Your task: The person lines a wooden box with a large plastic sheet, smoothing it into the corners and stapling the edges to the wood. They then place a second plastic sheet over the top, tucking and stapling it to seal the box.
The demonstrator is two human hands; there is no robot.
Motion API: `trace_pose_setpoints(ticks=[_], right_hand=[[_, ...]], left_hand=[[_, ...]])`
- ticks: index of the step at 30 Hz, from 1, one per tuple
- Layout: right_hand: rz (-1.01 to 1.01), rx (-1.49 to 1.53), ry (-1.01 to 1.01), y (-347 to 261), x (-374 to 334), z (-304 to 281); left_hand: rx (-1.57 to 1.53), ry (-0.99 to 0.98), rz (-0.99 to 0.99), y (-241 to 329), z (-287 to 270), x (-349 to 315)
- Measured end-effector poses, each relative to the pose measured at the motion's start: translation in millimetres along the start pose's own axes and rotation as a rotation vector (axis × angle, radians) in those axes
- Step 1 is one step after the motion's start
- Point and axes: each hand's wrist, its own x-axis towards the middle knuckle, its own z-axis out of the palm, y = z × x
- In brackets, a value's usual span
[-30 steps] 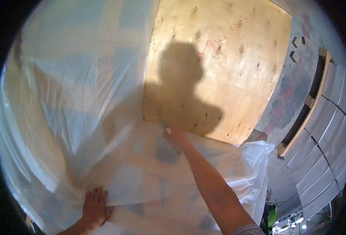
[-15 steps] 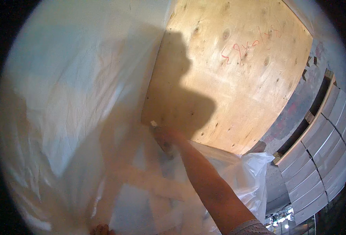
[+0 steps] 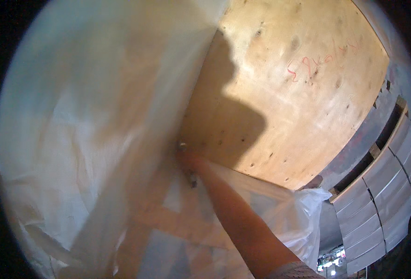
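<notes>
My right hand (image 3: pixel 190 159) reaches in at the corner where a plywood sheet (image 3: pixel 303 116) meets cloudy plastic film (image 3: pixel 75 153). Its fingers are closed around a small hand tool (image 3: pixel 193 180), whose dark end sticks out below the fist. A pale tip shows above the hand, against the plywood's lower left corner. Shadow and blur hide what kind of tool it is. The film hangs over the whole left side and spreads below the sheet, with wooden slats showing faintly through it. My left hand is out of the picture.
Right of the plywood stands a wooden pallet (image 3: pixel 374 150) with stacked grey-white packs (image 3: pixel 386 181) on it. Grey floor (image 3: pixel 354 139) lies between. A bunched edge of the plastic (image 3: pixel 310 204) juts out below the sheet. My shadow falls across the plywood's left part.
The view has shifted, so the plywood and pallet sit farther right. My right hand stays at the same corner with the tool. My left hand, partly seen at the lower edge before, has left the picture.
</notes>
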Motion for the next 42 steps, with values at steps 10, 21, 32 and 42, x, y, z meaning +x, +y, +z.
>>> trace_pose_setpoints(ticks=[10, 21, 32, 42], right_hand=[[0.109, 0.424, -0.469, -98, -130, -166], [0.104, 0.369, -0.424, -174, -169, -108], [0.137, 0.416, -0.318, -193, -237, -181], [-0.343, 0.363, -0.581, -305, -312, -204]], left_hand=[[0.007, 0.052, 0.018, -6, 4, -29], [-0.040, 0.215, 0.101, -2, -28, -44], [0.113, 0.037, 0.021, 21, -70, -72], [0.313, 0.006, 0.159, 6, -80, -96]])
